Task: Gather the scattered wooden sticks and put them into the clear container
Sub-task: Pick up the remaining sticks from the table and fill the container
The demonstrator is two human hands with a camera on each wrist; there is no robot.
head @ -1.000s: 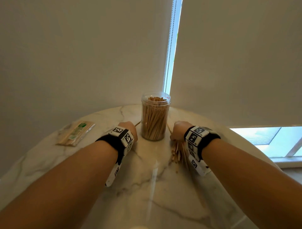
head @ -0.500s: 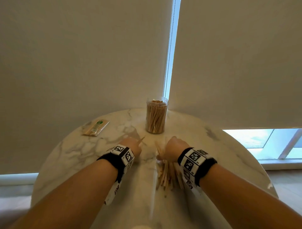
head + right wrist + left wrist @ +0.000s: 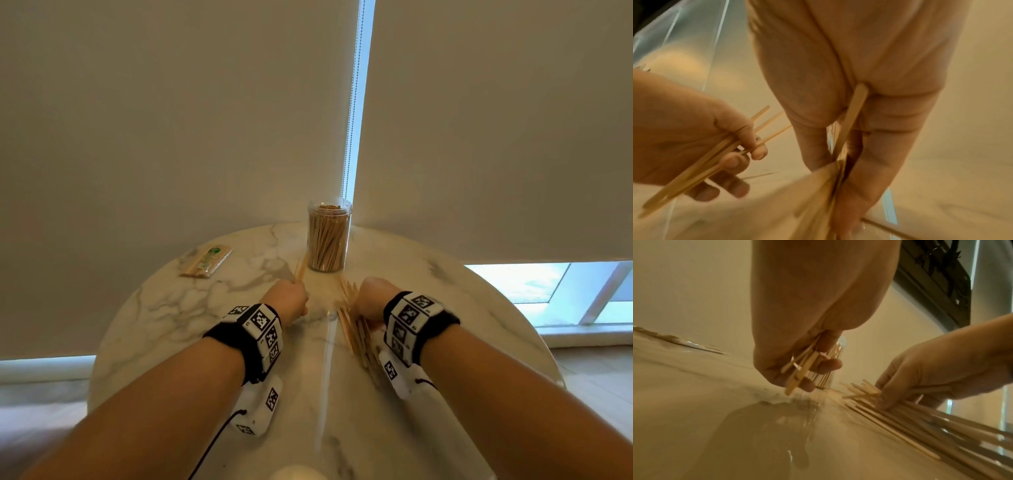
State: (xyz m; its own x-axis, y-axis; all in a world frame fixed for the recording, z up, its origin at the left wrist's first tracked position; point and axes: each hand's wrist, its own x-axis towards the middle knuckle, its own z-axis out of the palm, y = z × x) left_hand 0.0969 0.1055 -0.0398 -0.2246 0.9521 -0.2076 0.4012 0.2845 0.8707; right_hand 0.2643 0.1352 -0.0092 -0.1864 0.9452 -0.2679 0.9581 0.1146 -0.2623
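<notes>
Head view: left hand [image 3: 287, 301] pinching few wooden sticks [image 3: 300, 269] mid-frame; right hand [image 3: 371, 298] clutching splayed bundle [image 3: 352, 330] on marble table [image 3: 154, 308]. Clear container [image 3: 329, 236] upper centre, nearly full. Risk: loose bundle fanning, sticks slipping, jamming at rim.

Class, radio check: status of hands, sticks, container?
Left hand grips few sticks. Right hand grips big bundle on table. Container open, nearly full.

Daylight enters through a narrow gap between the blinds [image 3: 356, 102] and a window strip [image 3: 548, 284] low on the right; the room is otherwise dim and warm-toned. A bright streak of glare runs down the table [image 3: 325, 370]. The head view bends at its edges. Both wrist views are soft and motion-blurred, with near sticks [image 3: 813, 199] smeared.
</notes>
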